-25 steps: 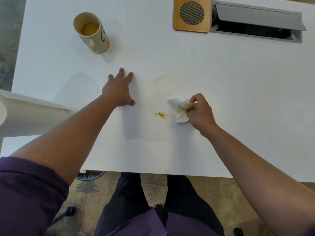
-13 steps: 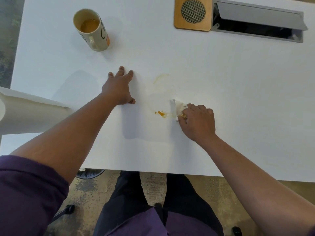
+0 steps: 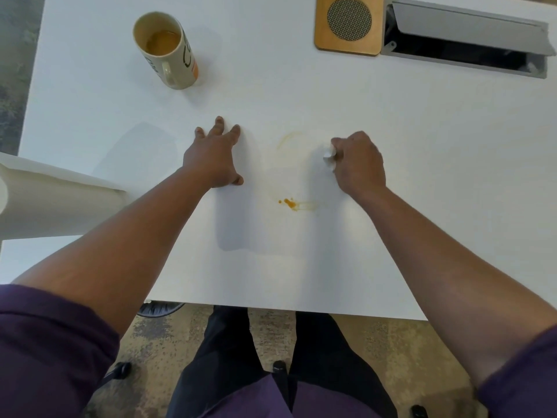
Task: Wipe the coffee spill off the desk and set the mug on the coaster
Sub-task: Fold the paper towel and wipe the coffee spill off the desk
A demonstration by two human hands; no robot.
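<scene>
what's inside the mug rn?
The mug holds a shallow pool of brown coffee at the bottom; most of the inner wall is bare. How deep the coffee is cannot be told from this angle.

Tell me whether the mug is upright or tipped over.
Upright: the mug stands on the desk, mouth up, coffee pooled inside.

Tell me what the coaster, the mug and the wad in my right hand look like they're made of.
The coaster looks like wood with a smooth, satiny tan face and a round grey mesh or woven inset. The mug looks like glazed ceramic, cream with printed lettering. The wad looks like crumpled white tissue or paper towel, soft and matte, mostly hidden in the right hand.
</scene>
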